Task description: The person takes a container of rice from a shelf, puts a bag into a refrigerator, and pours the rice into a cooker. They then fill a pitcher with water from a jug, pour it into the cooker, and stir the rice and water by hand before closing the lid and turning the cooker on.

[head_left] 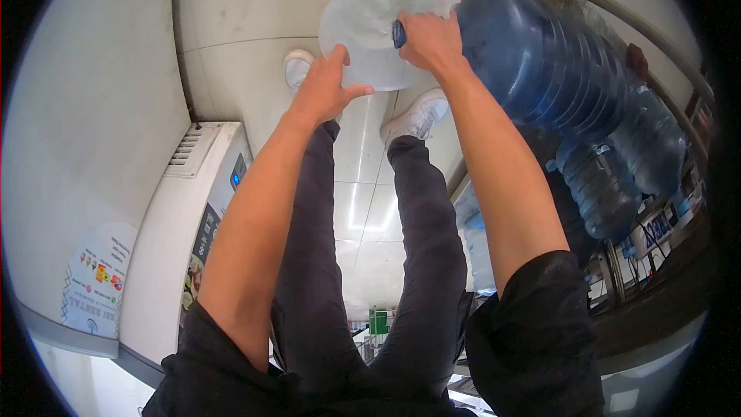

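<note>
A large blue water jug (532,54) lies tilted on its side at the upper right, its neck pointing left. My right hand (434,42) is closed around that neck, and the dark mouth of the jug shows just past my fingers. Below the mouth is a round, translucent white tub (359,11) with a lip on its right side. My left hand (328,85) grips the tub's near left side, thumb and fingers spread along its edge. Whether water is flowing cannot be made out.
More blue jugs (598,185) sit in a rack at the right, beside a curved metal rail (617,4). A white appliance (181,224) with a vent and small display stands at left, next to a large pale cabinet (85,108). My shoes (417,117) are on the tiled floor.
</note>
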The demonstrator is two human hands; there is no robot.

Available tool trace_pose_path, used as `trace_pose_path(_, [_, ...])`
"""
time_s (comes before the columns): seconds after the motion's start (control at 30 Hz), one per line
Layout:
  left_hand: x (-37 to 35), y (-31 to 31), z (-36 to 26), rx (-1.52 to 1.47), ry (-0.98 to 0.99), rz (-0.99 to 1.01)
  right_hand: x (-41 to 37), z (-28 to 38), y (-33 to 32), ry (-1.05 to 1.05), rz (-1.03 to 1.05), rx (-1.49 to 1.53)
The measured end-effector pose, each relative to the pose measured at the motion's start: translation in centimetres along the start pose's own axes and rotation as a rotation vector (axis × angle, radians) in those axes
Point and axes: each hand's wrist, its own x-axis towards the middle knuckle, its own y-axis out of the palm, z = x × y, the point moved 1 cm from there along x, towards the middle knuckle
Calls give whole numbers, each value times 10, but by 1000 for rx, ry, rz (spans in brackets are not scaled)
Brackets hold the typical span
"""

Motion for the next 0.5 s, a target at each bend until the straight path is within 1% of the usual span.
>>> trace_pose_path(0.2, [4,-2,4,12,-22,77,-1,0,-1,11,34,46])
trace_pose_path(0.43, [5,-4,4,-3,-43,115,-1,1,1,5,-1,25])
trace_pose_path(0.5, [5,-6,2,-13,-79,145,-2,1,1,-6,-15,17])
